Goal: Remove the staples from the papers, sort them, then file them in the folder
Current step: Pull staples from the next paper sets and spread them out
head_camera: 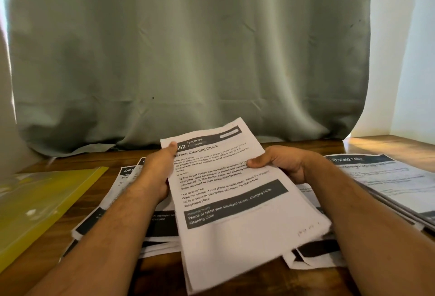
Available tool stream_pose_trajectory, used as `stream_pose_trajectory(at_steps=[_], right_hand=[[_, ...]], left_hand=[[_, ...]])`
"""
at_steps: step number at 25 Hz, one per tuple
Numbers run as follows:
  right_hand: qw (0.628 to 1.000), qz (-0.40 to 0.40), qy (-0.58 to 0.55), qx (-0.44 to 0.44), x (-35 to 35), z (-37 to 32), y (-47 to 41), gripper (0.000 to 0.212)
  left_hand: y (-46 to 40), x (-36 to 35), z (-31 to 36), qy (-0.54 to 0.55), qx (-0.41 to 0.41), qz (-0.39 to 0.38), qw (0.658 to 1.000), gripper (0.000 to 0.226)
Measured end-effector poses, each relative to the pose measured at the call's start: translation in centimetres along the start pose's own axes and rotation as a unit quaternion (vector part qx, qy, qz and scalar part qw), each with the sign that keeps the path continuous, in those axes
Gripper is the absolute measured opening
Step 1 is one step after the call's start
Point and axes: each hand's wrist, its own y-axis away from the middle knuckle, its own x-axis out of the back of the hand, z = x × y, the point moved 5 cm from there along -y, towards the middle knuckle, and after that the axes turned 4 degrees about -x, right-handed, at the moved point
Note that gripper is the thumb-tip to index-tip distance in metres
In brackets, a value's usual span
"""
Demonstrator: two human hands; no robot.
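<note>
A stack of printed papers [235, 213], its top sheet headed "Screen Cleaning Check", is lifted over the wooden table between both hands. My left hand [157, 173] grips its left edge, thumb on the top left corner. My right hand [280, 162] pinches the right edge, thumb on the top sheet. More printed sheets [117, 192] lie spread on the table under and left of the stack. A yellow folder [42, 204] lies flat at the left. No staple shows in this view.
Another pile of printed sheets [395, 182] lies at the right side of the wooden table [376, 147]. A grey-green curtain [188, 60] hangs behind the table's far edge. A pale wall stands at the right.
</note>
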Motion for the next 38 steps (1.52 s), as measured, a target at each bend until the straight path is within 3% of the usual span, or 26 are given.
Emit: stream_pose_trajectory(at_steps=[2, 8, 11, 16, 18, 20, 22, 25, 30, 34, 38], right_hand=[[0.999, 0.045, -0.027, 0.012, 0.6, -0.1, 0.2, 0.046], [0.987, 0.148, -0.037, 0.056, 3.3, -0.5, 2.4, 0.041], [0.974, 0.210, -0.052, 0.070, 6.2, -0.9, 4.8, 0.043], [0.959, 0.277, 0.047, 0.034, 13.0, -1.7, 11.0, 0.059], [0.921, 0.347, 0.177, -0.002, 16.1, -2.2, 14.1, 0.059], [0.842, 0.454, 0.291, -0.017, 18.7, -2.5, 17.2, 0.040], [0.781, 0.527, 0.335, -0.012, 20.6, -2.0, 19.3, 0.033], [0.750, 0.562, 0.348, -0.027, 22.8, 0.7, 20.8, 0.038], [0.704, 0.581, 0.398, -0.092, 25.7, 5.7, 20.8, 0.052], [0.707, 0.555, 0.405, -0.167, 26.9, 9.1, 18.8, 0.055], [0.689, 0.559, 0.432, -0.163, 26.4, 9.0, 18.4, 0.045]], left_hand=[[1.0, -1.3, -0.6, -0.010, 0.037, -0.069, 0.997, 0.027], [2.7, -2.9, -1.5, 0.015, 0.052, -0.139, 0.989, 0.026], [4.1, -6.4, -1.0, -0.031, 0.021, -0.189, 0.981, 0.026], [5.0, -16.3, -1.1, -0.016, 0.000, -0.187, 0.982, 0.018], [6.2, -21.1, -2.1, -0.021, -0.004, -0.199, 0.980, 0.018], [8.3, -25.7, -3.3, -0.012, 0.018, -0.232, 0.972, 0.021], [10.4, -29.7, -4.4, 0.012, 0.048, -0.277, 0.960, 0.024], [12.3, -33.6, -6.2, 0.007, 0.067, -0.316, 0.947, 0.029], [13.3, -35.0, -10.0, -0.008, 0.108, -0.286, 0.952, 0.032], [12.9, -34.3, -10.6, 0.082, 0.146, -0.235, 0.958, 0.042], [12.6, -33.0, -10.2, 0.092, 0.131, -0.159, 0.974, 0.042]])
